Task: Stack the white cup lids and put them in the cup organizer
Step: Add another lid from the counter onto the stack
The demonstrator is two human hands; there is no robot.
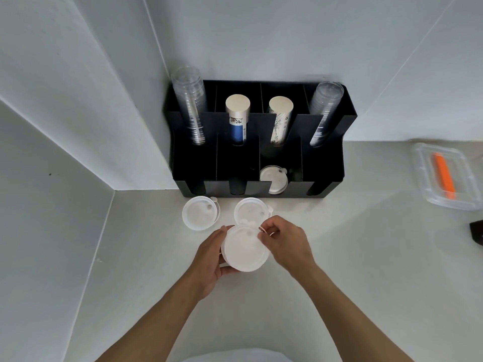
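- left hand (209,259) cups the lid stack (245,248); right hand (285,241) pinches its far rim.
- two loose lids (200,212) lie just beyond the grip, on the worktop.
- organizer (324,189) farther ahead.

The cup organizer (257,142) is set against the wall, with 1 lid (273,178) in a front compartment. 2 lids (200,212) are laid before it; a container (444,176) is placed well right

Café counter, cup organizer (261,189), stacked cups (192,111)
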